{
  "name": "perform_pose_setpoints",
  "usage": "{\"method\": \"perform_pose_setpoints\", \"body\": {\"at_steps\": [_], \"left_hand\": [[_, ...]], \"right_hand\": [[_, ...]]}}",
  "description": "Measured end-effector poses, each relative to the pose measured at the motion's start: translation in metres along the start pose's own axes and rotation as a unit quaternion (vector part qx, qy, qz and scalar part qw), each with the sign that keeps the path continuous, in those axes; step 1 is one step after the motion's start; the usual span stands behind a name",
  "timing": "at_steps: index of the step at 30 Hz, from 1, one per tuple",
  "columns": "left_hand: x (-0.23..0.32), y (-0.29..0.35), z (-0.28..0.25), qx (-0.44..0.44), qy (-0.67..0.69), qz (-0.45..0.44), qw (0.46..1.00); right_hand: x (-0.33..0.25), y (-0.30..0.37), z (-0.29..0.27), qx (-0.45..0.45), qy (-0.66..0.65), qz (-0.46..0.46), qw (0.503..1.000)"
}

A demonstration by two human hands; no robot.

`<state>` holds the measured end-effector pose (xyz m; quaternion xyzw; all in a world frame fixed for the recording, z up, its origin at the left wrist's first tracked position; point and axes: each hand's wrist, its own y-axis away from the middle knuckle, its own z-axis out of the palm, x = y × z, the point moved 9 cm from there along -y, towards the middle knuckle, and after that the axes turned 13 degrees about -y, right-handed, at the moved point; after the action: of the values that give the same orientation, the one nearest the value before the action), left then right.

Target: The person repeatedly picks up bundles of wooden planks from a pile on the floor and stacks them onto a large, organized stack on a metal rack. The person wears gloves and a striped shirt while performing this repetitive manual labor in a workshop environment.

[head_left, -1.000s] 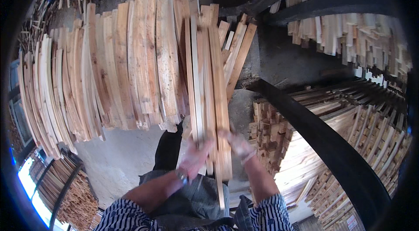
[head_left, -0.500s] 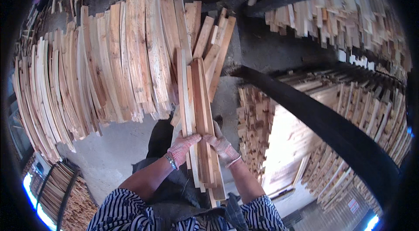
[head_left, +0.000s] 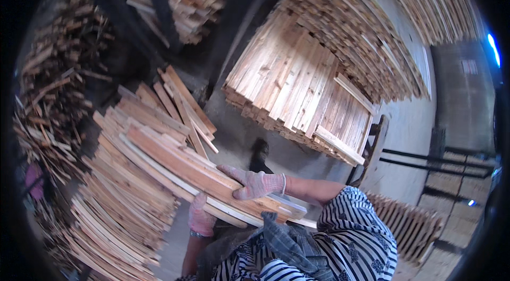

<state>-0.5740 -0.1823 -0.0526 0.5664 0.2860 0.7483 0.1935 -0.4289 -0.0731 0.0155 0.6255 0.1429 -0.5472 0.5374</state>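
A bundle of several long wooden boards [head_left: 180, 167] lies across my two gloved hands, running from my body toward the far left. My right hand [head_left: 258, 184] grips over the far side of the bundle, thumb on top. On the near side my left hand [head_left: 201, 218] holds the boards' edge, its fingers partly hidden under the wood. Beneath the bundle's far end spreads a wide row of stacked boards [head_left: 119, 196]. A few loose boards [head_left: 186, 105] lie askew at that row's far end.
A neat stack of boards [head_left: 281, 92] stands ahead to the right, with loose strips [head_left: 340, 145] on top. Behind it rises a taller stack [head_left: 345, 31]. Scrap wood [head_left: 50, 100] heaps at the far left. Dark posts [head_left: 154, 5] stand at the back.
My body and view have turned right, so the neat stack now shows ahead. The bundle has come along in both hands and now slants toward the left.
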Motion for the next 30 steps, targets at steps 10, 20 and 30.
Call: {"method": "perform_pose_setpoints", "body": {"at_steps": [10,20,30], "left_hand": [[0.078,0.072,0.105,0.091,0.048,0.099,0.990],[0.277,0.062,0.259,0.101,-0.221,0.427,0.871],[0.271,-0.087,0.381,-0.292,-0.334,0.268,0.855]], "right_hand": [[-0.097,0.129,-0.042,0.028,0.127,-0.225,0.966],[-0.217,0.300,-0.155,0.267,0.209,-0.454,0.824],[-0.141,0.272,-0.280,0.403,0.086,-0.290,0.864]]}}
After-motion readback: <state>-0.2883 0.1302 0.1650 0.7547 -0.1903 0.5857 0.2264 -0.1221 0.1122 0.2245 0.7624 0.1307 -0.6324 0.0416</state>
